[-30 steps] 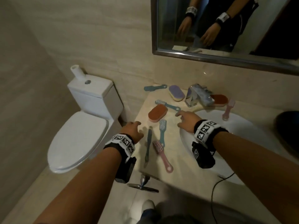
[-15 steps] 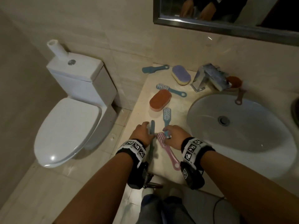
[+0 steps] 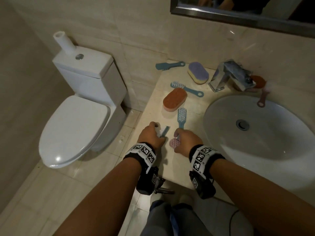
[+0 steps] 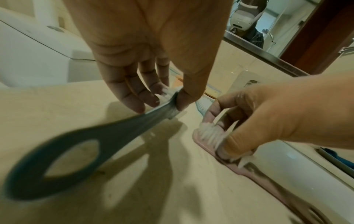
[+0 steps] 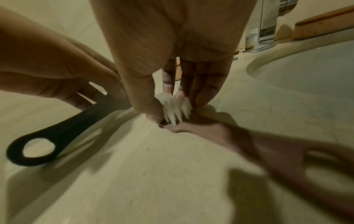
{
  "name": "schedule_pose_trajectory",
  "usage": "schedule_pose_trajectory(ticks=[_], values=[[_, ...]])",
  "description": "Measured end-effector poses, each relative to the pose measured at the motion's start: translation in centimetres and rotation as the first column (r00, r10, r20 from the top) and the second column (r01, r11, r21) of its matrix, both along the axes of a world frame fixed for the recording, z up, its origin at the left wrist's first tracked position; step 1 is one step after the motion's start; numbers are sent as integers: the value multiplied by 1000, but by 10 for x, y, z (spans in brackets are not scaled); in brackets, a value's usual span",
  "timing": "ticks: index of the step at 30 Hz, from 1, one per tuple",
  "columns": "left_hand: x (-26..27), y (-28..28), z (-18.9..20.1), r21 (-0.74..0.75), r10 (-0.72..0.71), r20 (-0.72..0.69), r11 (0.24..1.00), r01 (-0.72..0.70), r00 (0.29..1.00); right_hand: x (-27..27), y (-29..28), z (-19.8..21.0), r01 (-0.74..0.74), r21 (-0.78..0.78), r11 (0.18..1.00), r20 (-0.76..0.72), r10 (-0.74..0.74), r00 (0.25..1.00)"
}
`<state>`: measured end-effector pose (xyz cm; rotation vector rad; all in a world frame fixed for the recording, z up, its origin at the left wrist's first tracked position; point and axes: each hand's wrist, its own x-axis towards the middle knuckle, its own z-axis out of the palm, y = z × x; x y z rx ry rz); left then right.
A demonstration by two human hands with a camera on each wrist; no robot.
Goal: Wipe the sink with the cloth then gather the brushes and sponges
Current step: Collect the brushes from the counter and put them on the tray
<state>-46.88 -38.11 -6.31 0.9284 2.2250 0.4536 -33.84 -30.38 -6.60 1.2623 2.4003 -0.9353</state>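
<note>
Head view showed me well into the gathering half of the job, both hands down on the countertop (image 3: 153,109) to the left of the sink (image 3: 221,113). My left hand (image 3: 150,135) had its thumb and fingertips pinched on the bristle head of a dark teal brush (image 4: 63,153), whose looped handle stuck back toward my wrist and, judging by its shadow, hung clear of the counter. My right hand (image 3: 185,142) was curled down over the bristle head of the pink brush (image 3: 174,143), thumb on one side and fingers on the other; the brush looked to be lying flat on the stone, so I judged that grip only just closing.

A light blue brush (image 3: 182,116) lay just beyond my right hand. Further back sat an orange sponge (image 3: 174,99), another teal brush (image 3: 186,88), a purple sponge (image 3: 198,72) and a teal brush by the wall (image 3: 170,66). Behind the tap (image 3: 228,74) a second orange sponge (image 3: 258,81) and a second pink brush (image 3: 263,97) lay at the basin rim. I saw no cloth.

Next, I reckoned, I needed to firm the right-hand pinch, lift the pink brush and bring the two together, then reach on for the blue one.
</note>
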Motion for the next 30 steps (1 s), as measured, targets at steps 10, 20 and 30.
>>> schedule_pose_trajectory(ticks=[10,20,30], values=[[-13,-17,43,62,-37,-9,997,38,999,-5,9,30,54,-2,999,-4,-54,999],[-33,-4,143,155,-133,-29,979,136,991,-10,32,138,184,82,980,-205,-164,965],[38,50,153,125,-406,-137,898,422,904,69,47,172,356,147,923,-226,-319,920]])
